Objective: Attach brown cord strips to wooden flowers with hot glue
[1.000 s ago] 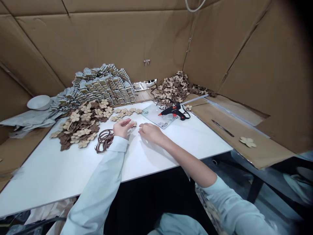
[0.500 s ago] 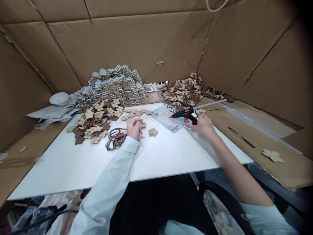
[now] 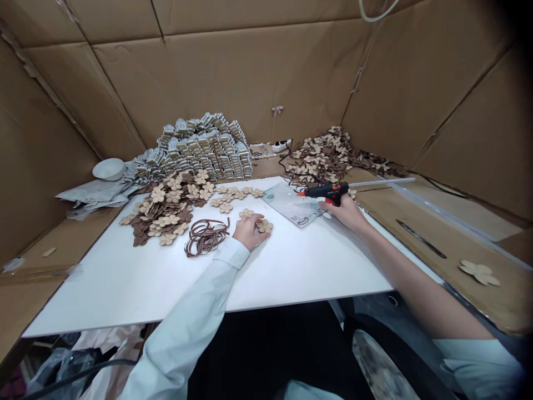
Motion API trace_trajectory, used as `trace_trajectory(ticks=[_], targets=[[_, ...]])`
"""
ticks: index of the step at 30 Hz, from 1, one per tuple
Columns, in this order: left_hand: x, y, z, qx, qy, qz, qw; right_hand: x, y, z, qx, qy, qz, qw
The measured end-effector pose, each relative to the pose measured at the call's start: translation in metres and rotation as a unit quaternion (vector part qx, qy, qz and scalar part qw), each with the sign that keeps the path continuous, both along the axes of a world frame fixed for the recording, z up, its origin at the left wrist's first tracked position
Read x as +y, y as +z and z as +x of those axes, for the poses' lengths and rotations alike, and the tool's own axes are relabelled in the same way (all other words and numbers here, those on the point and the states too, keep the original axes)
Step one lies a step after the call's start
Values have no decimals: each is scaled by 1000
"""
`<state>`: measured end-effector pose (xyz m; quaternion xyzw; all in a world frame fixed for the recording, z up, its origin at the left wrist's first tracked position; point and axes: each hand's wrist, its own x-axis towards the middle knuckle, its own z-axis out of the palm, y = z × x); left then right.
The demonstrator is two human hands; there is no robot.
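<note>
My left hand (image 3: 249,231) is at the middle of the white board (image 3: 291,272), thumb and forefinger closed on the edges of a beige flower cutout (image 3: 265,226). Just beyond those fingers lies another flower (image 3: 246,213). Left of the hand is a loose bundle of brown cords (image 3: 205,236). My right hand (image 3: 346,211) grips a black and orange hot glue gun (image 3: 327,191) by its handle. Its orange nozzle points left, above a printed clear sheet (image 3: 287,206). A glue stick (image 3: 383,181) sticks out of the gun's rear.
Beige and brown flowers form a pile (image 3: 160,208) at the left and another heap (image 3: 322,153) at the back right. Stacked small pieces (image 3: 208,150) and a white bowl (image 3: 109,169) stand behind. A thin blade-like tool (image 3: 420,238) lies right. Cardboard walls (image 3: 258,72) enclose the table.
My left hand has moved right and closed on the single flower. My right hand has lifted the glue gun from the sheet, with the glue stick rising behind it. The view has shifted slightly.
</note>
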<state>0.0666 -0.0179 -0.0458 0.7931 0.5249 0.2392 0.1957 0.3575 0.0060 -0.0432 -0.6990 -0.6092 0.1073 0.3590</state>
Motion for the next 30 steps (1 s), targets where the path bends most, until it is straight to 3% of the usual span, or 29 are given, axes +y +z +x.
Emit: trace_trajectory(ticks=[3,5,11,16,21,26,30], targets=[[1,-1,0,-6,-3,10,1000,-6,13,-11,-12,-55,-19,998],[0,-1,0,-8,-4,14,1000,-7,21,-20,-22,-55,-13,998],[3,4,-3,-60,-2,-41,997,-2,30,-46,-166,77,6,983],[4,5,-6,-97,-7,-63,993,-4,31,-65,-260,102,13,960],[6,-1,-5,-149,-16,-80,985,-10,28,-77,-260,102,14,960],[11,-8,-6,-224,-45,-149,962,-17,22,-77,-257,100,15,961],[11,-8,-6,-226,-31,-143,963,-20,17,-74,-265,95,8,960]])
